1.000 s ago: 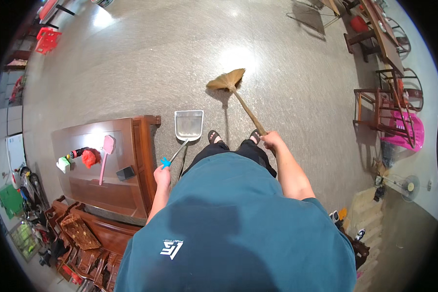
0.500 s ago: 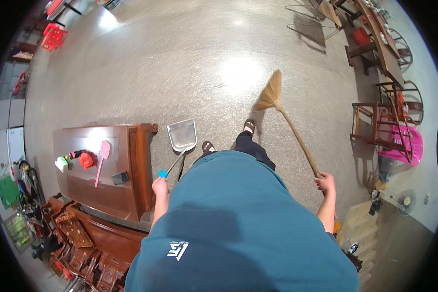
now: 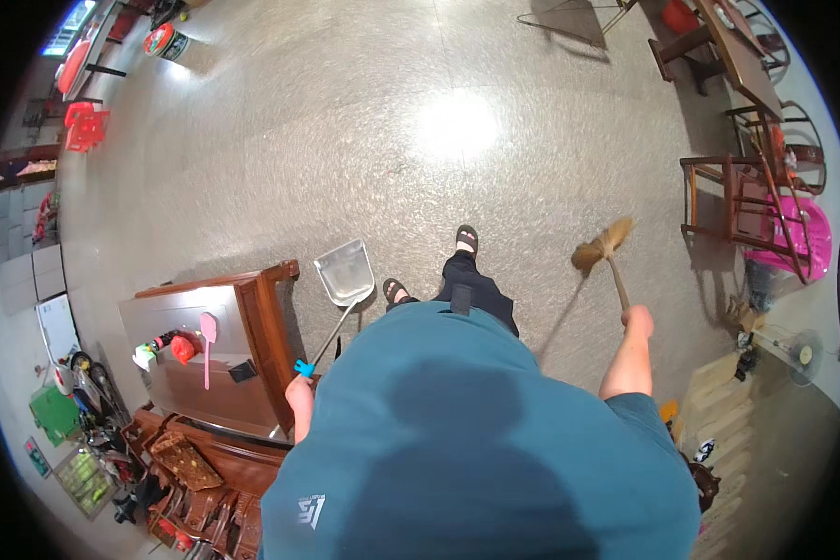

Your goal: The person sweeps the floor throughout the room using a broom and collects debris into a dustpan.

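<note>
My right hand (image 3: pixel 637 322) is closed around the handle of a straw broom (image 3: pixel 609 249). The bristles fan out beyond the hand, to the right of my feet; whether they touch the floor I cannot tell. My left hand (image 3: pixel 299 392) grips the thin handle of a metal dustpan (image 3: pixel 345 273) near its blue end piece. The pan lies ahead of that hand, beside my left foot, and nothing large shows in it.
To the left stands a brown wooden table (image 3: pixel 187 345) with a pink fly swatter (image 3: pixel 208 345) and a red bag (image 3: pixel 183 350). A carved wooden bench (image 3: pixel 224 457) is behind it. Wooden chairs (image 3: pixel 742 201) and a pink plastic basket (image 3: pixel 803 238) line the right side.
The broom has swung right and back toward me, its handle now steeper. My right hand has moved forward. The left hand still holds the dustpan beside my left foot, and the whole view has shifted.
</note>
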Tool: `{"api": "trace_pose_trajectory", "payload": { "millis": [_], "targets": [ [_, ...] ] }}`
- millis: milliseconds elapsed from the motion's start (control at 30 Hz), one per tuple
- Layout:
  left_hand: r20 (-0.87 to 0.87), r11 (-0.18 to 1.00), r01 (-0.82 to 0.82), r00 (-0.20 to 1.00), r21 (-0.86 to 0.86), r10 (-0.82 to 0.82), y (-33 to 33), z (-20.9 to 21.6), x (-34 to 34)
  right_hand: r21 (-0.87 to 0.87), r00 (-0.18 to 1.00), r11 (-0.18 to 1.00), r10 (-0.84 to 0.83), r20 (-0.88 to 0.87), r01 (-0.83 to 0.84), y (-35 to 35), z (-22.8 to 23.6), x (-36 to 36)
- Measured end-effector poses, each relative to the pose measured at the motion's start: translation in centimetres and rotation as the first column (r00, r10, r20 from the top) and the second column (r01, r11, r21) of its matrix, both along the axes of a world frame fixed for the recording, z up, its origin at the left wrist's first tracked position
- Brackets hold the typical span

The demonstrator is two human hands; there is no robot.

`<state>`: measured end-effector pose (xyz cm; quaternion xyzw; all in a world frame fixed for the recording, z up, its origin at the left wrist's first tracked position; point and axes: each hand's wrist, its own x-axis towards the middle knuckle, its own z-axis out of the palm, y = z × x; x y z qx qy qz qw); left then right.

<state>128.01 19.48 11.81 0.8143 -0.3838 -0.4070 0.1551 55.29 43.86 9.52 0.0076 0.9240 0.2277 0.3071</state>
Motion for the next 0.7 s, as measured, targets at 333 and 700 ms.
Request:
{"api": "trace_pose_trajectory", "payload": {
  "millis": [333,700],
  "targets": [
    [0.132,0.998,-0.058,0.990,0.020,0.055,5.6,-0.8,-3.1,-0.216,0.820,0.858,0.510,0.259,-0.466,-18.5,2.1,4.3],
    [-0.042,0.993,-0.110,0.993,-0.033,0.108,6.0,2.6,-7.1,-0.413,0.750,0.808,0.565,0.343,-0.420,-32.2,-3.5,11.1]
  ]
}}
